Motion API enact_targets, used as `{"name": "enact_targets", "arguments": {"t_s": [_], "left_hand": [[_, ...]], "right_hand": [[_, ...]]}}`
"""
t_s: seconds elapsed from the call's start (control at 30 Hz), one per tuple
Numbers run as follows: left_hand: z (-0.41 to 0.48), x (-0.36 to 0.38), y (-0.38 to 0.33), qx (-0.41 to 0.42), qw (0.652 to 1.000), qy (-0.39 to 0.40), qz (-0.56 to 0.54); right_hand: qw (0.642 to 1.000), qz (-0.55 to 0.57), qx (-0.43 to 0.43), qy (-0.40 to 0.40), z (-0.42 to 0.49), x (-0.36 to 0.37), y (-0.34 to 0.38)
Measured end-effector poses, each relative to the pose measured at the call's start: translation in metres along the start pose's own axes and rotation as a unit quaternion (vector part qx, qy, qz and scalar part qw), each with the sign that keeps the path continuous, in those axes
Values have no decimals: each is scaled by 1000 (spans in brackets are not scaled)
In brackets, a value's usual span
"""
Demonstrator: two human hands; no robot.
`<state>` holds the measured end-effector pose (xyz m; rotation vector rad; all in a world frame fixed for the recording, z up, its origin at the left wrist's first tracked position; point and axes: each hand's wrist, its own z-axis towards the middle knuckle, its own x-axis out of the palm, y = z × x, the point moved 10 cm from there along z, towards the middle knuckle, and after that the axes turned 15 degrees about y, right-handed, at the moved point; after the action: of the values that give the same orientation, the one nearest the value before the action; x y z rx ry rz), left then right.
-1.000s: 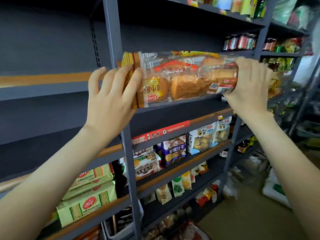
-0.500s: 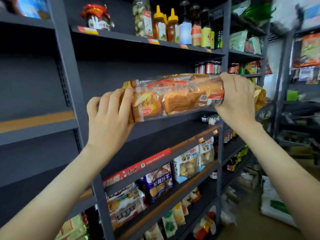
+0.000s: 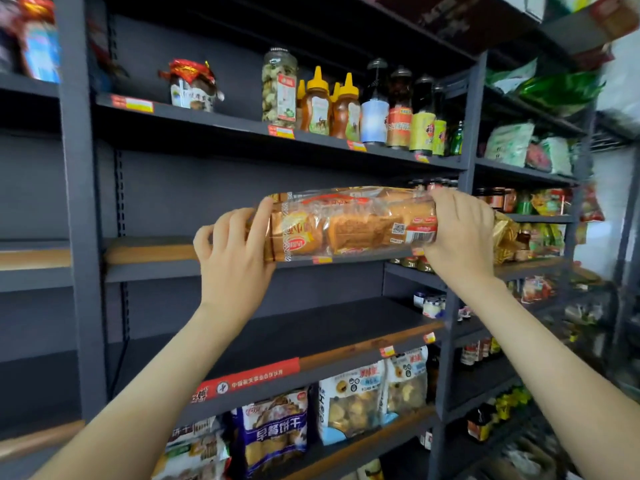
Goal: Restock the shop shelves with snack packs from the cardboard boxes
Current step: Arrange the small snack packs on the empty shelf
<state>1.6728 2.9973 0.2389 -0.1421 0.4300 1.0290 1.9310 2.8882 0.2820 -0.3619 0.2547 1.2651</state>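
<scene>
The step in hand is the placing of one pack on a shelf. A long, clear plastic pack of golden-brown sliced bread cakes with red and orange print is held level and lengthwise in front of the dark grey metal shelf with a wooden front edge, at about the height of that shelf's front lip. The pack's lower edge sits just at or above the lip; whether it already rests on the board cannot be told from here.

The left hand grips the pack's left end, its fingers curled over the near face and the thumb underneath, out of sight. The right hand wraps the right end, fingers bent round the top of the wrapper, just beside a crinkled gold foil packet that stands on the neighbouring bay.

The shelf behind the pack looks bare along most of its length, so there seems to be room. The next move probably calls for pushing the pack back over the lip until it lies fully on the board, then loosening both grips together so it does not tip forward. The wrapper looks soft and slippery, and the cakes will likely squash under a hard squeeze, so a light hold suits. No cardboard box shows in this view.
</scene>
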Motion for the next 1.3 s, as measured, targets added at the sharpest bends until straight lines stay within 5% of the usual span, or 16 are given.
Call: {"name": "enact_targets", "arguments": {"t_s": [0.17,0.37,0.77,1.13,1.3], "left_hand": [[14,13,6,-24,999,11,34],[48,37,-2,92,992,27,80],[99,117,-14,107,985,76,114],[186,210,-67,49,957,160,237],[253,276,-67,-71,961,217,156]], "right_hand": [[999,36,-11,-3,19,34,0],[997,72,10,38,50,81,-4],[991,-20,-79,109,89,176,-40],[981,6,-127,149,160,287,-118],[972,51,-155,167,194,354,-157]]}}
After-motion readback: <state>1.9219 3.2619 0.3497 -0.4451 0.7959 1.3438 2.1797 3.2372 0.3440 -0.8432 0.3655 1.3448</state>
